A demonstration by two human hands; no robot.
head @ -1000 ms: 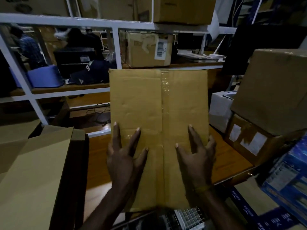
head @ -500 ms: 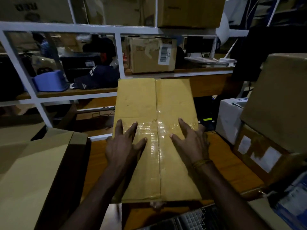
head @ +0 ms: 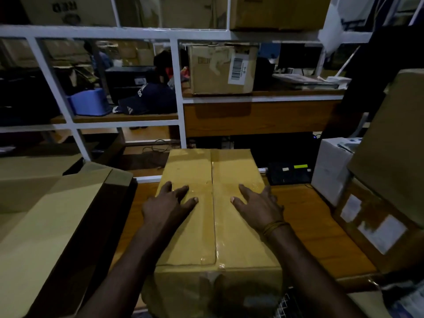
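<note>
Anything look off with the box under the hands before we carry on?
The box sits square on the table, left hand and right hand flat on top. Only the tape at the seam's near end looks wrinkled, with the left flap's corner slightly lifted there.

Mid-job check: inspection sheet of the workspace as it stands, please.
Surface: wooden table, bare wood right of the box.
Job's things: cardboard box lies flat on the table, top seam taped shut.
Clutter: large carton at left; labelled carton and white box at right; black device behind.
Hands: left hand and right hand both flat on the box top, either side of the seam.
Cables: loose cable lying under the rack.
Surroundings: white rack with a barcoded box; a person seated beyond.
</note>
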